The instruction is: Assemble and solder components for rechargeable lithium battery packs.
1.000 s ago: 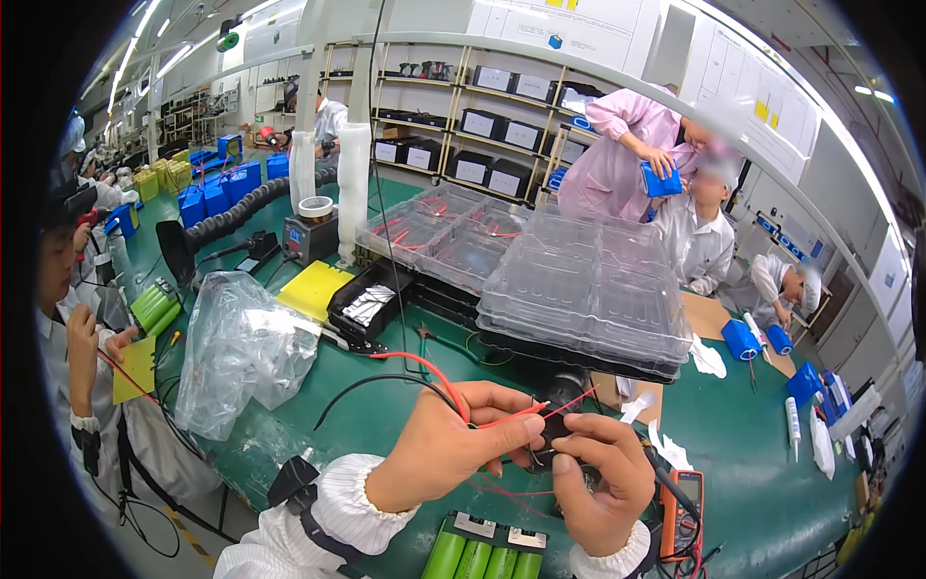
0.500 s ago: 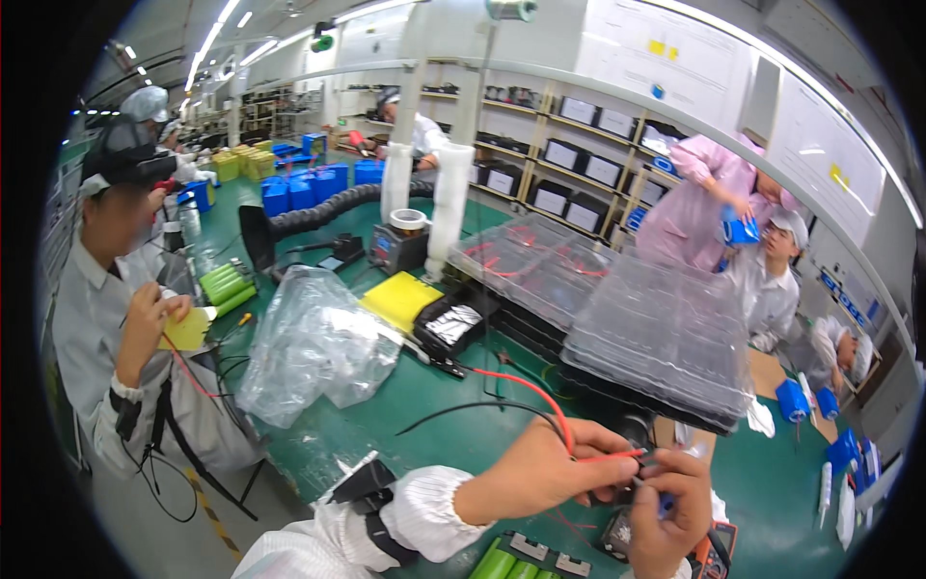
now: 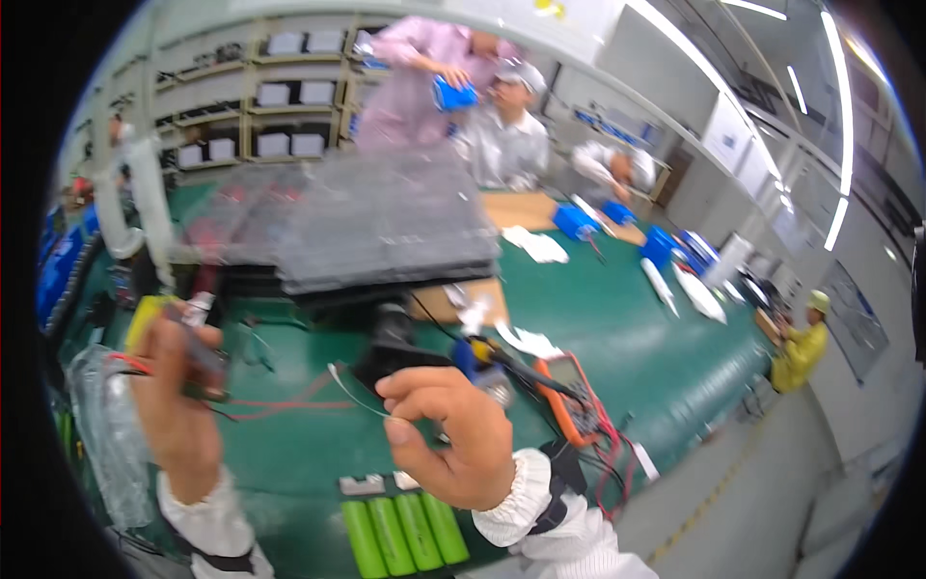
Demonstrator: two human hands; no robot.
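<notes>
Wires: thin red and black wires [image 3: 280,403] run across the green table top [image 3: 617,328] between the two hands, their left end at the left hand.
Plastic bag: crumpled clear plastic bag [image 3: 101,425] at the near left edge, just left of the left hand.
Left hand: left hand [image 3: 178,405] raised and closed around a small dark part [image 3: 204,362]; blur hides what kind.
Trays: stacked clear plastic trays [image 3: 376,227] further back, beyond both hands.
Thin wire: pale curved wire [image 3: 352,391] pinched at its right end by the right hand.
Right hand: right hand [image 3: 449,434] with thumb and forefinger nipped shut on that wire, other fingers curled.
Cells: four green cylindrical battery cells [image 3: 400,531] side by side, just near of the right hand.
Meter: orange handheld meter [image 3: 569,396] right of the right hand, red leads trailing.
</notes>
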